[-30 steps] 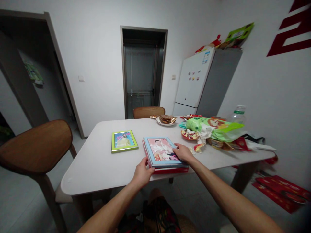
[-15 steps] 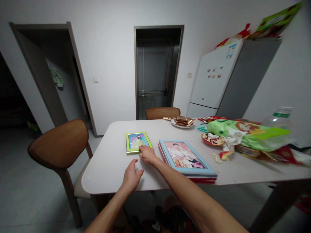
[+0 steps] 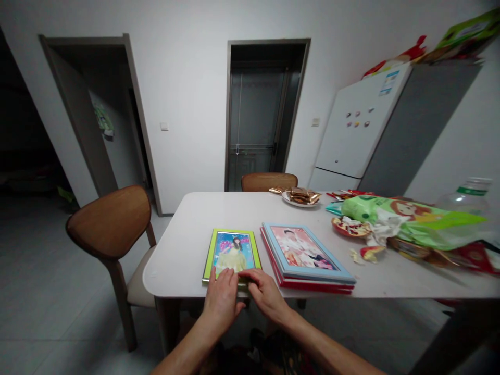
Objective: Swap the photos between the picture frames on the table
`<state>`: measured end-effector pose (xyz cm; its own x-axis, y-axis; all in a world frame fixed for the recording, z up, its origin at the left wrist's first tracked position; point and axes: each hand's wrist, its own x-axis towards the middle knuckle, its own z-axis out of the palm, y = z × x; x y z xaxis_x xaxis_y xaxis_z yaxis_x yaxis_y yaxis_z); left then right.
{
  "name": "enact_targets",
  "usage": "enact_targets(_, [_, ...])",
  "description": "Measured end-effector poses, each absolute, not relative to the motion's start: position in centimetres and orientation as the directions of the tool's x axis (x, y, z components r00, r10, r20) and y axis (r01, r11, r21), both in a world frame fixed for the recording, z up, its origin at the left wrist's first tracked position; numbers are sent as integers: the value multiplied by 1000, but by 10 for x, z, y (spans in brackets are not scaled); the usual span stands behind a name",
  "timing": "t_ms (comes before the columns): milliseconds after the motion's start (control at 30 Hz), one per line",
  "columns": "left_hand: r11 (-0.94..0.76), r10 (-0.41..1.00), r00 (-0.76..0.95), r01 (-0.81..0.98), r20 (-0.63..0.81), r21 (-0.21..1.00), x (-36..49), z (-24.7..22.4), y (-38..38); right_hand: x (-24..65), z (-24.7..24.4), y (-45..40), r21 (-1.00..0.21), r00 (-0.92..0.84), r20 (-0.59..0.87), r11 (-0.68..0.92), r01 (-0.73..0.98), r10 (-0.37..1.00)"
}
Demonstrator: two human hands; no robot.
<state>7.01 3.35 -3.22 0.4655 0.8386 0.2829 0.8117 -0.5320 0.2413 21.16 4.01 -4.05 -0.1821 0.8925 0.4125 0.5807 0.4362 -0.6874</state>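
Note:
A green picture frame with a photo of a figure in a yellow dress lies flat at the table's near edge. My left hand rests on its lower left edge, fingers over the rim and thumb below. My right hand bends its fingers over the lower right edge of the same frame. Just to the right, a light blue picture frame lies on top of a stack with red-edged frames beneath it.
The white table also bears a plate of wrapped snacks, an opened pomegranate, peel, a green bag and a clear bottle. Wooden chairs stand at the left and behind.
The green frame has come nearer, to the table's front edge. My left hand, apart from it before, now touches its edge beside my right hand. The view has shifted slightly left.

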Motion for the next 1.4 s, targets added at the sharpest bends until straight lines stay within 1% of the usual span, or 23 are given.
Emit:
enact_targets(67, [-547,817,480,820,319,168,76,-29,29,216,-33,34,-766,-80,431,412,494,899])
enact_targets(167, [-553,804,492,825,335,115,77,-20,29,223,-19,32,-796,61,480,406,449,875])
enact_targets(267, [-522,816,443,841,370,142,71,-7,31,228,-9,36,-798,148,522,420,431,840])
enact_targets(333, [-543,798,441,821,412,173,69,-1,31,229,-7,41,-820,198,509,402,406,838])
enact_targets(400, [-604,760,498,778,418,172,74,-2,31,227,-8,44,-851,216,468,370,372,857])
enact_targets(500, [-651,738,579,746,348,139,89,-18,31,224,-14,46,-860,195,445,357,365,874])
enact_targets(600, [-617,768,551,774,328,144,100,-32,32,224,-17,44,-844,165,456,366,392,875])
enact_targets(667, [-597,781,526,787,337,156,98,-32,32,228,-16,43,-844,169,451,357,399,876])
enact_targets(733, [-593,784,494,775,375,219,90,-24,31,232,-12,43,-849,196,449,348,399,872])
enact_targets(767, [-584,790,452,760,413,285,85,-16,30,232,-10,44,-851,210,449,345,396,868])
enact_targets(833, [-549,812,300,682,500,483,74,2,29,230,-4,47,-848,221,459,350,397,861])
enact_targets(900, [-502,839,96,514,535,695,64,20,29,223,1,51,-827,185,482,375,420,856])
enact_targets(933, [-481,851,5,412,526,774,59,26,29,217,3,53,-810,149,494,390,438,857])
enact_targets(1000, [-446,870,-120,220,477,868,50,32,30,206,5,57,-768,57,508,422,481,859])
enact_targets(1100, [-351,913,-200,58,355,935,37,20,33,192,0,64,-703,-65,491,440,559,869])
enact_targets(1200, [-227,954,-192,35,229,973,27,-7,32,187,-10,67,-623,-176,448,447,642,877])
enact_targets(1267, [-206,959,-177,101,222,973,22,-23,29,188,-16,66,-559,-245,430,470,683,869])
enact_targets(1400, [-218,945,-152,375,291,901,16,-42,21,193,-22,64,-459,-345,402,513,726,848])
